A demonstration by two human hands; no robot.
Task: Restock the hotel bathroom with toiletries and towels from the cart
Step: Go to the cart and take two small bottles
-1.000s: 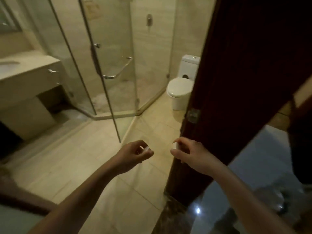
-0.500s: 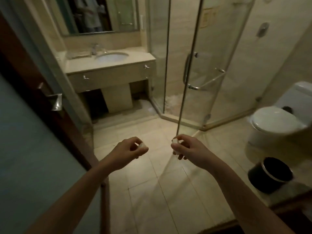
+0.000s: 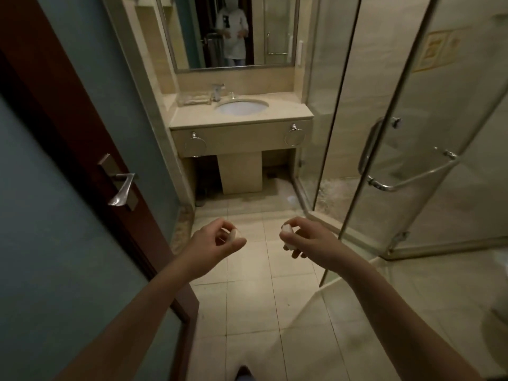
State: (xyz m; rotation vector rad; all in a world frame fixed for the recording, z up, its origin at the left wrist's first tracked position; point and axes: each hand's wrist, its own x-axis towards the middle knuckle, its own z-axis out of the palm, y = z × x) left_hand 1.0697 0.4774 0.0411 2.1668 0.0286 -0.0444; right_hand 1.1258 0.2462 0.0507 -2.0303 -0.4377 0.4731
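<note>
My left hand (image 3: 213,244) is held out over the floor tiles and pinches a small white toiletry item (image 3: 234,234) between thumb and fingers. My right hand (image 3: 308,242) is beside it, a hand's width to the right, with its fingers curled round another small white toiletry item (image 3: 286,229). Both items are mostly hidden by the fingers. Straight ahead stands the beige vanity counter (image 3: 286,112) with its white basin (image 3: 241,107), a faucet (image 3: 217,91) and a clear tray (image 3: 193,100) at the back left.
An open brown door with a lever handle (image 3: 122,189) lines the left side. A glass shower enclosure with a metal door handle (image 3: 406,176) fills the right. Two towel rings (image 3: 294,137) hang on the vanity front. A mirror (image 3: 231,31) hangs above the basin.
The view has swung left and forward into the bathroom, so the vanity now lies straight ahead and the toilet and bin have left the frame. Both hands keep holding their small white items.
</note>
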